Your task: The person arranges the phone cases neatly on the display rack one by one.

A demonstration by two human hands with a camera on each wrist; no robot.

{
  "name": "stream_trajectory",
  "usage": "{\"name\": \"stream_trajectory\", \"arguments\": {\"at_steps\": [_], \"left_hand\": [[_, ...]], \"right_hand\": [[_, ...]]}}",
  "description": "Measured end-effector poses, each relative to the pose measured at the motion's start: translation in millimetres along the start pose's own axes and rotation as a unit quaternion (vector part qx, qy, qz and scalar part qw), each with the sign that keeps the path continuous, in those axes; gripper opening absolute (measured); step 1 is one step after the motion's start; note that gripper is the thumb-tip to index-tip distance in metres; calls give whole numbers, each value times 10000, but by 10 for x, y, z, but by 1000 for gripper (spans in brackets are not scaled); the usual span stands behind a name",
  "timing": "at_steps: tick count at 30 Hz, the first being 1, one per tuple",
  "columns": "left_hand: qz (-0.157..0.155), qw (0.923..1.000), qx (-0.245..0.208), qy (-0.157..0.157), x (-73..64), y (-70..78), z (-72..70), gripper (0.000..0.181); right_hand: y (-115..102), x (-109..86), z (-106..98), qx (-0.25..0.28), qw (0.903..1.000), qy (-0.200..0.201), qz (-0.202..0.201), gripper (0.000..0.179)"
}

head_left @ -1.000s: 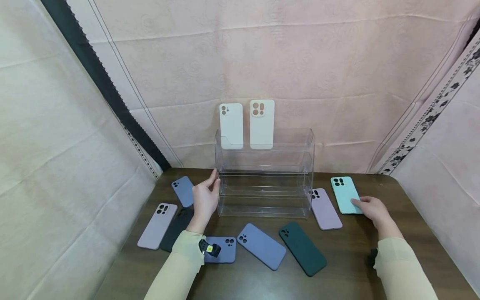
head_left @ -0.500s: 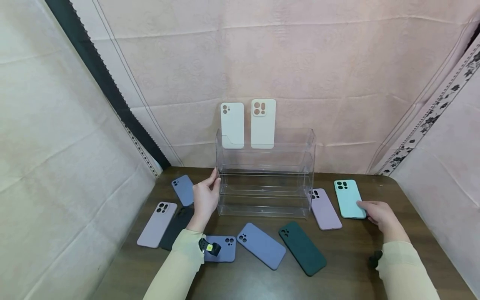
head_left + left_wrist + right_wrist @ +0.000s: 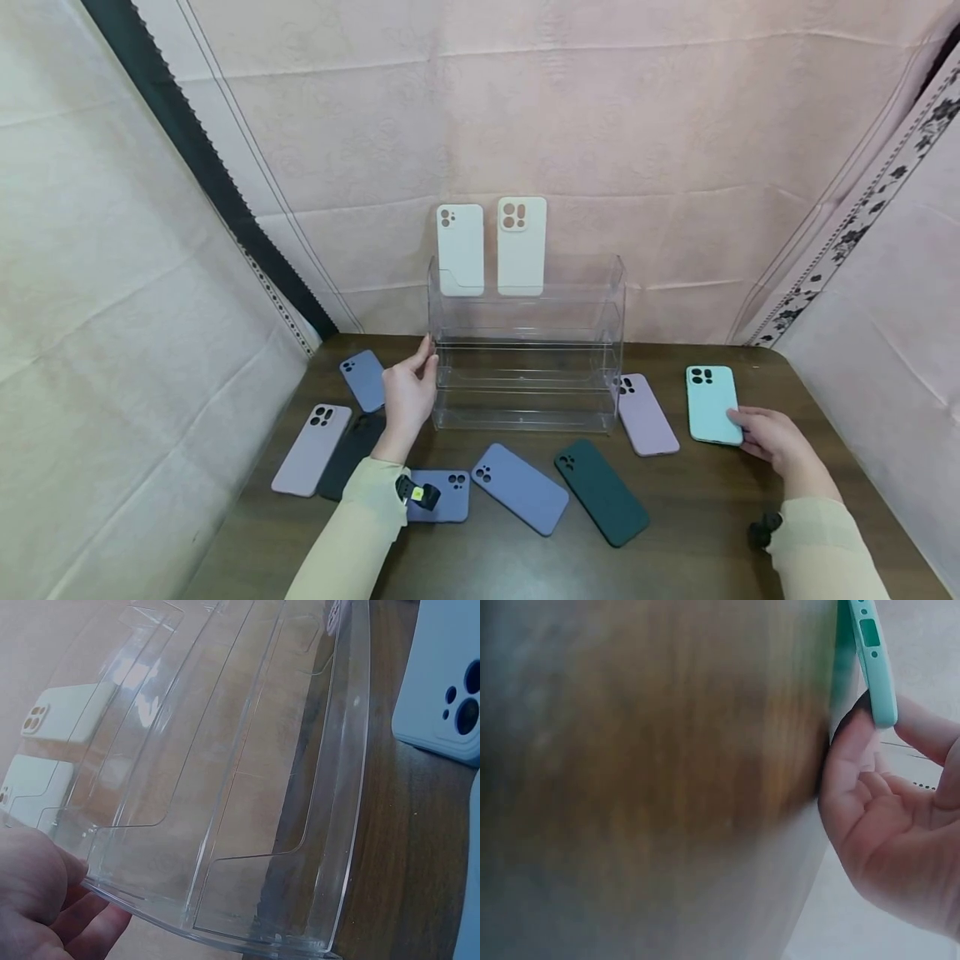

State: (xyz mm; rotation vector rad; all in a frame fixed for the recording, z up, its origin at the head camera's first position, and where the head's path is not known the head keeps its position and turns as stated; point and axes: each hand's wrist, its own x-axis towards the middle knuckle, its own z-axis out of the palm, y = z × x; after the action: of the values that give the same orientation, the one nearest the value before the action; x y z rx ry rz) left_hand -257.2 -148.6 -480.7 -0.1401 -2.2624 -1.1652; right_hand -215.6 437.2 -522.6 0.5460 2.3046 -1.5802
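Long pale-yellow sleeves (image 3: 347,533) were worn with a small black left wrist camera (image 3: 430,498) marked by a bright yellow patch (image 3: 417,494) and a black right wrist camera (image 3: 763,531).

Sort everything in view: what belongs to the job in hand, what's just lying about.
In the job, judging by contact and placement:
mint case, held in right hand
clear rack, held by left hand
two white cases standing in it

Lying about, perhaps for later:
three blue cases
two lilac cases
dark green case
blackish case

Phone cases (image 3: 520,490) left, right, before rack (image 3: 525,420); pair (image 3: 522,254) inside.
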Motion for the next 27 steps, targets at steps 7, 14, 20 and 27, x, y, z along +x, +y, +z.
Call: {"name": "stream_trajectory", "arguments": {"at_steps": [7, 14, 20, 27], "left_hand": [[-31, 10000, 10, -65, -5, -6, -4, 41], [-39, 10000, 33, -37, -3, -10, -2, 40], [33, 10000, 30, -55, 6, -4, -3, 40], [14, 9999, -97, -75, 15, 13, -14, 40]], "right_hand": [[51, -41, -13, -49, 9994, -8, -333, 81], [52, -88, 21, 286, 9962, 229, -785, 78], [-43, -143, 57, 1599, 9774, 407, -1322, 59], [-440, -245, 100, 3461, 9108, 7, -2250, 21]]}}
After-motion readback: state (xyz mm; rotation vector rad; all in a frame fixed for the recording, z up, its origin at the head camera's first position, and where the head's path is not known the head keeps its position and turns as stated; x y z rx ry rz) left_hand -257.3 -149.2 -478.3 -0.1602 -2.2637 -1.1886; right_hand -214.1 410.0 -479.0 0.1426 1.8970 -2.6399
